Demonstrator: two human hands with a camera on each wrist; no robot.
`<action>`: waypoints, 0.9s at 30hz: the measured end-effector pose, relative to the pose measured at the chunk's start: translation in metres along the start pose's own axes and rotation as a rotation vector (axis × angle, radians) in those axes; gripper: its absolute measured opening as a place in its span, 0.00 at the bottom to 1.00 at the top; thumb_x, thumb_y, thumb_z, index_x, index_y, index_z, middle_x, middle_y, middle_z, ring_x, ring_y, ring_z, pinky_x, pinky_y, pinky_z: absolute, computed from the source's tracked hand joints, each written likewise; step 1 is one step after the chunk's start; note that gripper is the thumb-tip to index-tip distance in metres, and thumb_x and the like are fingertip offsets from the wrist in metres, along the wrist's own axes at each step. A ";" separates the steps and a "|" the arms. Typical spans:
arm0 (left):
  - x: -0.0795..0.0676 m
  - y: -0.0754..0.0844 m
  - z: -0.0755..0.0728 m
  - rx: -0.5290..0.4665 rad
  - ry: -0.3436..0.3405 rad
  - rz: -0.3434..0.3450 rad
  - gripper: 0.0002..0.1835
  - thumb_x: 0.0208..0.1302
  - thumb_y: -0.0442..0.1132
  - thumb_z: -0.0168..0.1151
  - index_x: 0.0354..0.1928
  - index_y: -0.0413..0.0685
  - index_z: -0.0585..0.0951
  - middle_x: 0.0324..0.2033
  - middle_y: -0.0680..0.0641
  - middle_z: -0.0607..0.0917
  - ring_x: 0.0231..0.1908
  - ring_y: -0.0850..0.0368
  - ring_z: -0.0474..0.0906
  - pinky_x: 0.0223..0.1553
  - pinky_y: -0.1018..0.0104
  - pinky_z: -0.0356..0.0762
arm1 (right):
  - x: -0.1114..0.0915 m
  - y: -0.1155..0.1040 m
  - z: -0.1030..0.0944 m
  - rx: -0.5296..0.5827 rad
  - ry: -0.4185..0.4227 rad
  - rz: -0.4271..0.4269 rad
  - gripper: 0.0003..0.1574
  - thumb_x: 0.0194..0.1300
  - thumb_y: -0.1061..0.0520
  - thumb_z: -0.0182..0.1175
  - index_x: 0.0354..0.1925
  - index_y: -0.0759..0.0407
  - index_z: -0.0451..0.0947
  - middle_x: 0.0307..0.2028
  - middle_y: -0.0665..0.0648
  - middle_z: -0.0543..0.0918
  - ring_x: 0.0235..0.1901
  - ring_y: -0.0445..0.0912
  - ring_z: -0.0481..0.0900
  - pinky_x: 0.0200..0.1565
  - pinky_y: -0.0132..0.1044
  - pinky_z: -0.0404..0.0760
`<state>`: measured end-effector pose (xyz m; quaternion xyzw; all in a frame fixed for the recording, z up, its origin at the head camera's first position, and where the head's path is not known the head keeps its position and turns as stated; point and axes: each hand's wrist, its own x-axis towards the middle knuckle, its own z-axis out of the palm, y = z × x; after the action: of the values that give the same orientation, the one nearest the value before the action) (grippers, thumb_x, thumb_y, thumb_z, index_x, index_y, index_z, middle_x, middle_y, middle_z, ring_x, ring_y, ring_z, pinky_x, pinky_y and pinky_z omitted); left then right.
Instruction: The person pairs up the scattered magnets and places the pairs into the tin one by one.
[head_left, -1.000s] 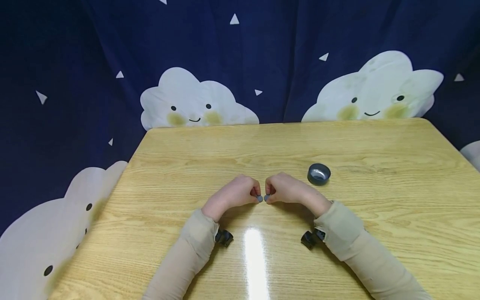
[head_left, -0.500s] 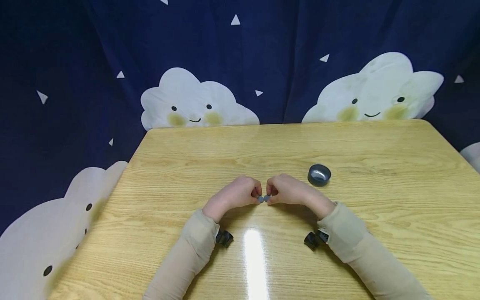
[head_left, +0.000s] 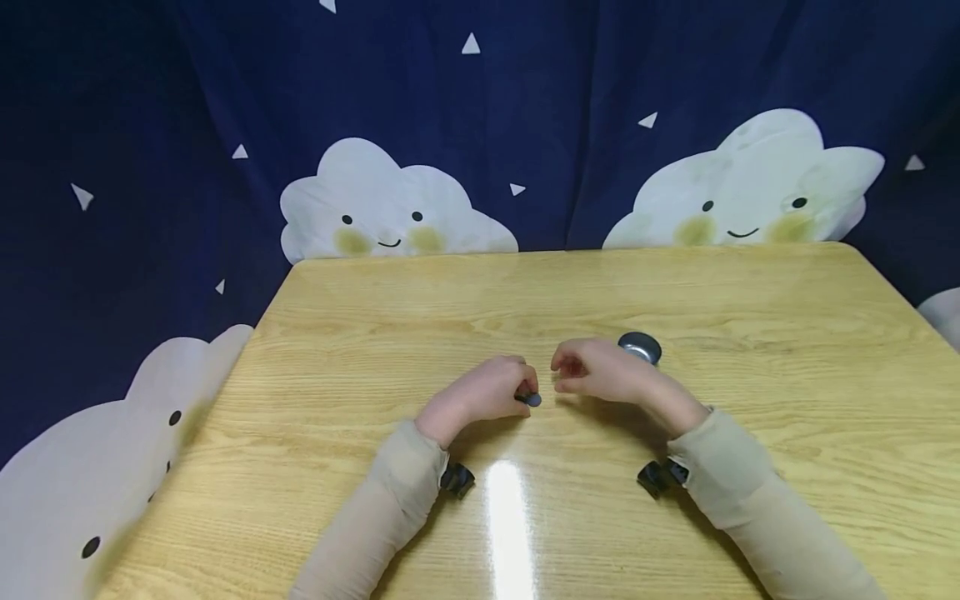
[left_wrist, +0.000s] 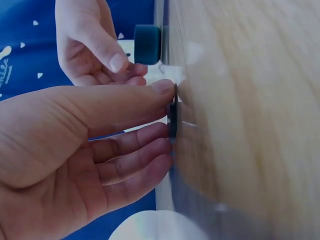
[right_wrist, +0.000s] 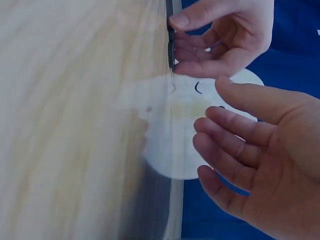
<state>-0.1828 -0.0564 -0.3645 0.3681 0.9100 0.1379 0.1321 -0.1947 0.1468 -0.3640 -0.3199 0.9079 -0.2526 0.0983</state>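
Observation:
On the wooden table, the left hand (head_left: 491, 390) has its thumb and curled fingers around a small flat grey disc (head_left: 534, 400), close to the tabletop. A second dark piece shows partly under the fingers; whether the two touch, I cannot tell. Seen edge-on in the left wrist view, the disc (left_wrist: 173, 120) is a thin dark strip between thumb and fingertips. To the right, the right hand (head_left: 611, 371) hovers just above the table with its fingers loosely bent and apart, holding nothing. Its palm (right_wrist: 295, 165) shows bare in the right wrist view.
Behind the right hand stands a small round dark metal container (head_left: 640, 343), open at the top and partly covered by that hand. A dark blue cloud-print curtain (head_left: 555, 125) hangs behind the table (head_left: 360, 325). Black wrist cameras hang below both sleeves.
Earlier, each hand pinched a grey disc, edges nearly meeting. The right hand has let go and drawn back to the right. The left hand has shifted slightly right.

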 end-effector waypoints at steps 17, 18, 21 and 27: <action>0.006 0.007 0.003 0.051 0.020 0.070 0.07 0.54 0.33 0.64 0.37 0.46 0.83 0.33 0.51 0.80 0.33 0.61 0.73 0.38 0.72 0.71 | -0.021 0.019 -0.016 -0.026 0.196 0.014 0.13 0.58 0.57 0.61 0.42 0.59 0.77 0.38 0.53 0.81 0.41 0.47 0.77 0.43 0.45 0.74; 0.006 0.007 0.003 0.051 0.022 0.073 0.07 0.54 0.33 0.64 0.37 0.46 0.83 0.32 0.51 0.80 0.33 0.61 0.73 0.37 0.73 0.71 | -0.022 0.020 -0.017 -0.020 0.200 0.016 0.13 0.59 0.57 0.61 0.43 0.60 0.77 0.39 0.54 0.81 0.41 0.48 0.77 0.43 0.45 0.74; 0.007 0.007 0.004 0.054 0.030 0.081 0.07 0.54 0.31 0.63 0.36 0.46 0.83 0.31 0.52 0.81 0.32 0.62 0.73 0.36 0.73 0.71 | -0.025 0.025 -0.020 -0.012 0.213 0.019 0.14 0.59 0.57 0.61 0.43 0.62 0.77 0.40 0.55 0.81 0.41 0.49 0.77 0.42 0.46 0.74; 0.007 0.007 0.004 0.041 0.030 0.072 0.06 0.54 0.31 0.62 0.35 0.46 0.83 0.29 0.52 0.80 0.31 0.62 0.72 0.36 0.73 0.70 | -0.030 0.033 -0.026 -0.026 0.219 0.039 0.19 0.57 0.54 0.62 0.46 0.62 0.76 0.43 0.57 0.80 0.46 0.51 0.76 0.47 0.47 0.73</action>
<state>-0.1814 -0.0459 -0.3669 0.4009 0.9007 0.1296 0.1060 -0.1979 0.1978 -0.3586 -0.2740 0.9223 -0.2725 -0.0009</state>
